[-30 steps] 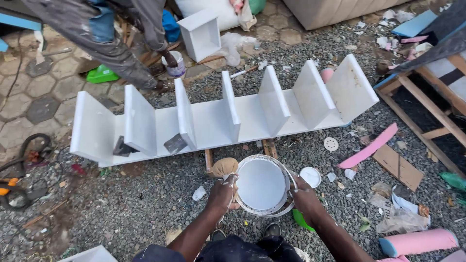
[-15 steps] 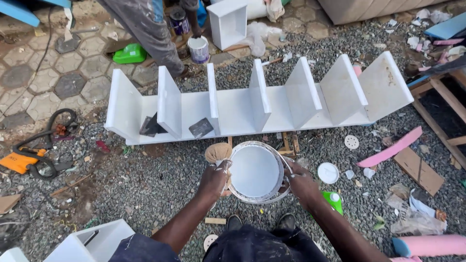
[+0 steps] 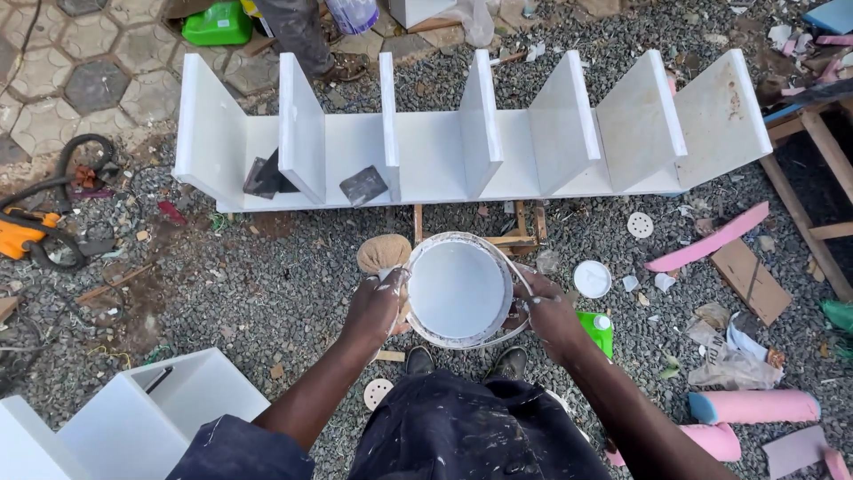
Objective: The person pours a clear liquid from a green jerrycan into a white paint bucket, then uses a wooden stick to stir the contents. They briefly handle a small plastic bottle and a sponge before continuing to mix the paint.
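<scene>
While the person stands over the gravel, both hands are wrapped around a white paint bucket [image 3: 458, 290] held just above their shoes. The left hand [image 3: 375, 307] is closed on the left rim, the right hand [image 3: 549, 311] clamped on the right side near the wire handle, probably so the thing stays level, since it's full of smooth white paint nearly to the brim. Both hands are smeared with paint, so yeah, messy job.

Just beside the left hand sits a tan roundish sponge-like lump [image 3: 383, 253], tucked against the bucket edge. To the right, on the ground, lie a small white lid [image 3: 592, 278] and a green bottle [image 3: 596, 331], close enough to grab.

Farther out, a long white shelf unit [image 3: 462, 147] lies on its back on a low wooden stand, dividers pointing up, likely so the faces are easy to reach. Two of its left compartments hold dark sanding blocks [image 3: 362, 185]; the rest look bare. Beyond that, someone else's leg [image 3: 298, 36] and a green container [image 3: 216, 23].
</scene>
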